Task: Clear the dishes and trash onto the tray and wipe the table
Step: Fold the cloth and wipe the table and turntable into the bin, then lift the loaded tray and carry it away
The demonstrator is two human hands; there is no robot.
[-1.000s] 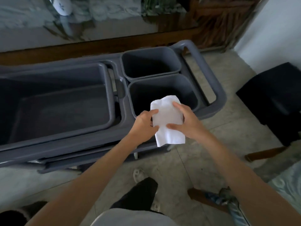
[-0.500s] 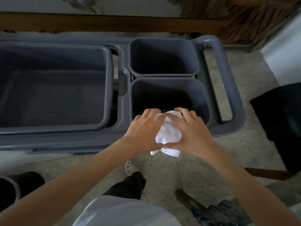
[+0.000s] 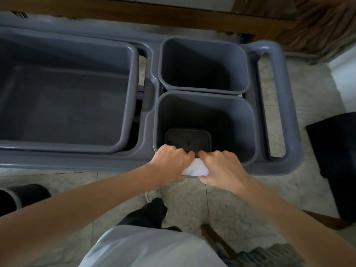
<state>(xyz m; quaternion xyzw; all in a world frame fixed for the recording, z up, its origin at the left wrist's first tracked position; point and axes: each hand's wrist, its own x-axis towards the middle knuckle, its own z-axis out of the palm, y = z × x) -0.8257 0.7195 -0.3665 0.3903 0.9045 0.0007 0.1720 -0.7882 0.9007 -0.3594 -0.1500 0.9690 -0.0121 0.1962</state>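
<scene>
Mostly hidden napkin [image 3: 195,169] between hands.

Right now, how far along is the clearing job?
Done: nothing visible; the large grey plastic tub and both small grey bins look empty. In hand: the left hand and right hand squeeze a crumpled white paper napkin at the near rim of the near small grey bin, not yet dropped. Left: dishes and wiping; the table isn't in view.
</scene>
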